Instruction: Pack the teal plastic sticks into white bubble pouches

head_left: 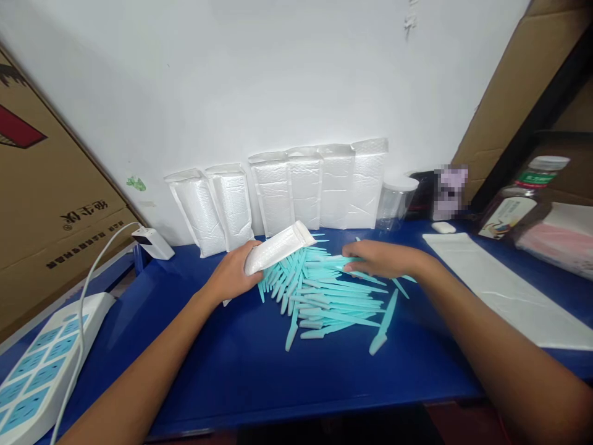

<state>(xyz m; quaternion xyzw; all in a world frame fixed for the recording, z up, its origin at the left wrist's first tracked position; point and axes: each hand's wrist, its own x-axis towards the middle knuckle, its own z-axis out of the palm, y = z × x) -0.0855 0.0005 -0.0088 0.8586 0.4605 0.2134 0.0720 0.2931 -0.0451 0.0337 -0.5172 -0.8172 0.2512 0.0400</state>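
Observation:
My left hand (234, 272) is closed round a white padded pouch (278, 247), tilted so that its end points up to the right. Below and beside the pouch lies a spread pile of turquoise eyebrow razors (324, 300) on the blue table (324, 383). At the far right of the pile, my right hand (377, 258) has its fingers bent round a few of the razors (337, 262); the fingers partly cover them. One razor (384, 324) lies apart at the pile's right front.
Several filled white pouches (273, 191) lean on the wall behind. To their right stand a clear jar (396, 201), a phone (449, 191) and a bottle (519, 201). A flat white pouch (504, 284) lies at right, a power strip (50, 364) at left, with a white charger (154, 243) behind.

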